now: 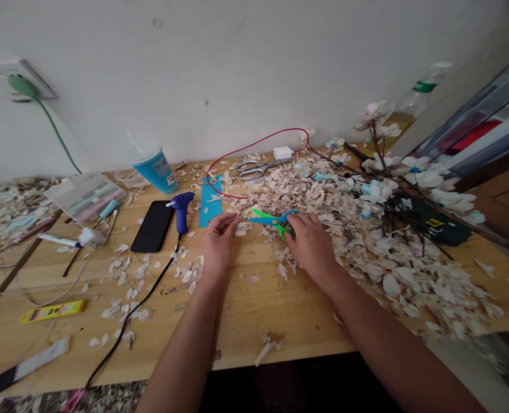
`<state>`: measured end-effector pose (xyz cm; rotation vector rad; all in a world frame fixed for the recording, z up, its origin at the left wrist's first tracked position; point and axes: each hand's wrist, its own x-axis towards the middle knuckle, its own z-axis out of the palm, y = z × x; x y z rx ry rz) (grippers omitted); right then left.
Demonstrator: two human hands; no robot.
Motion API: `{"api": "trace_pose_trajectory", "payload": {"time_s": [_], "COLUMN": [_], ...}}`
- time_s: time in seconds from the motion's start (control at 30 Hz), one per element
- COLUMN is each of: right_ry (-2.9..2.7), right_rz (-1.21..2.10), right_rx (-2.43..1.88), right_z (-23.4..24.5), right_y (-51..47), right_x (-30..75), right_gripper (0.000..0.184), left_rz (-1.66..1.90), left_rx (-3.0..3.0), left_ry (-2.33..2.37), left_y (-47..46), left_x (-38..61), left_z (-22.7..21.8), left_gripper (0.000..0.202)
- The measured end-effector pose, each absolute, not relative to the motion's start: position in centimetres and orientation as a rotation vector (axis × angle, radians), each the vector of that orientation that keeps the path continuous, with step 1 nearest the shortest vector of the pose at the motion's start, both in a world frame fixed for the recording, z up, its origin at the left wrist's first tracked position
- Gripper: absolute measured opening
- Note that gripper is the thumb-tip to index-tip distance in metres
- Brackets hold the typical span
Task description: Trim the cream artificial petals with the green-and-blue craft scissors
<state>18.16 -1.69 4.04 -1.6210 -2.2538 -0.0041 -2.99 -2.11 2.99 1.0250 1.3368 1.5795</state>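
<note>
My right hand (312, 244) is wrapped round the handles of a pair of blue and green scissors (275, 220). The blades point left and stand slightly apart. Across from their tips, my left hand (219, 241) has thumb and fingers pinched together; what they hold, if anything, is too small to make out. A pale petal (242, 228) shows just right of those fingertips. Behind the left hand lies a strip of blue paper (207, 209). Dried whitish petals (323, 198) are heaped behind and to the right of the right hand.
A blue glue gun (183, 212) with a black cord stands beside a black phone (152, 226). Farther back are a blue cup (157, 172) and grey scissors (254, 170). Flowering branches (379, 189) and a bottle (413, 103) occupy the right. A yellow box (53, 311) lies at left.
</note>
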Motion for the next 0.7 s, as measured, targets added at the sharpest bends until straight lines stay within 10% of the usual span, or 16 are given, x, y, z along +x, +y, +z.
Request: {"api": "trace_pose_trajectory", "payload": {"time_s": [0.7], "right_ry": [-2.432], "right_rz": [0.440], "right_rx": [-1.633], "right_z": [4.4], "right_y": [-2.1], "right_x": [17.3], "right_gripper": [0.008], "left_rz": [1.608], "left_rx": [0.650], "left_ry": [1.140], "left_y": [-1.6], "left_x": [-2.8], "left_z": [1.9], "left_gripper": [0.040]}}
